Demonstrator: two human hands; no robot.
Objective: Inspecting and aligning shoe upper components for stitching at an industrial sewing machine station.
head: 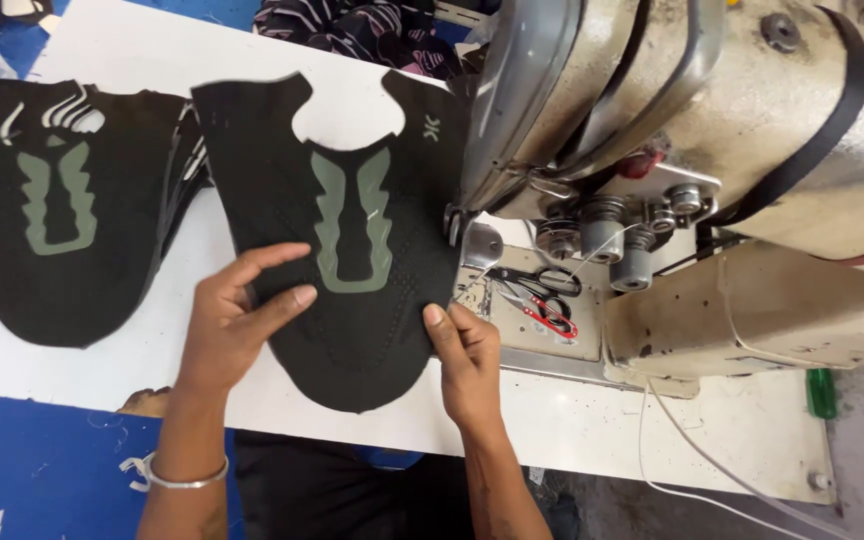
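At the far left, a stack of black knitted shoe-upper pieces with grey-green jagged overlays (57, 215) lies flat on the white desk (152, 350), its right edge just beside the piece being handled. A blue surface shows below the desk's near edge at the lower left.

The left hand (237, 320), with a thin silver bangle (184, 478) on its wrist, rests on the lower left part of a single black knitted shoe-upper piece with a grey-green jagged U-shaped overlay (352, 240). Its fingers (272, 258) are spread and pressed flat on the fabric, not closed around it.

This piece lies flat on the desk in the middle, its rounded end pointing toward the person and its notched end away.

The right hand (467, 360) pinches the piece's lower right edge, thumb on top and the other fingers curled beneath.

To the right stands a worn cream-coloured industrial sewing machine (752, 150), with metal thread-tension discs (612, 230) on its face. The fabric's right edge reaches just beside the machine's needle area. Small red-handled thread snips (544, 308) lie on the machine bed, near the right hand.
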